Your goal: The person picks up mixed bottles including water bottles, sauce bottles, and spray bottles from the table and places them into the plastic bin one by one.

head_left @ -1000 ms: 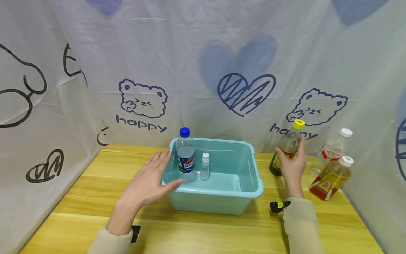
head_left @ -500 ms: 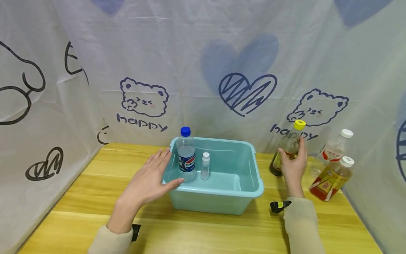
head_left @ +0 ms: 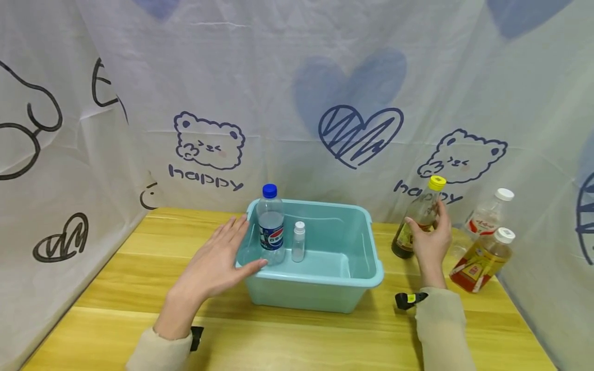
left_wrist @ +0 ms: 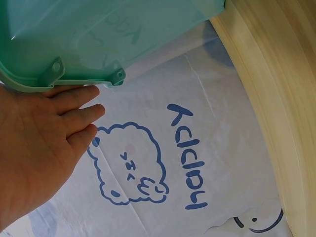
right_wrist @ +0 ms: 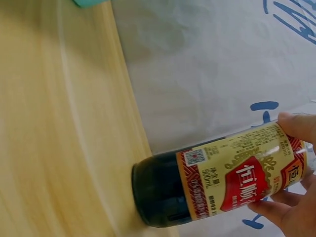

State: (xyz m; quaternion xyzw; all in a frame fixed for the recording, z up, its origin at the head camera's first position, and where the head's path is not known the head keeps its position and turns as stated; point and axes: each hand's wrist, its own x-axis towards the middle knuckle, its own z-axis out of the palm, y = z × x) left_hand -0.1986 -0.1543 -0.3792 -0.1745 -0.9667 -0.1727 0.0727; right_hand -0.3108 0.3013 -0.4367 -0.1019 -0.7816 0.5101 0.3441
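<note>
My right hand (head_left: 432, 245) grips a vinegar bottle (head_left: 417, 214) with a yellow cap and dark liquid, thumb on one side and fingers on the other. In the right wrist view its yellow and red label (right_wrist: 239, 173) shows between the hand and the dark base, close over the wood table. My left hand (head_left: 215, 265) lies with straight fingers along the left end of a light teal plastic tub (head_left: 315, 281), thumb at the front rim. Inside the tub, a blue-capped Pepsi bottle (head_left: 271, 232) and a small white-capped clear bottle (head_left: 299, 242) stand near the left end.
Right of my right hand are a clear bottle (head_left: 484, 216) with a red and white label and a bottle of amber liquid (head_left: 480, 263), both white-capped. A white printed curtain (head_left: 287, 118) hangs behind the table (head_left: 278, 340) and along its sides.
The fingers of my right hand have drawn in around the vinegar bottle, which stays almost in place. My left hand and the tub have not visibly moved.
</note>
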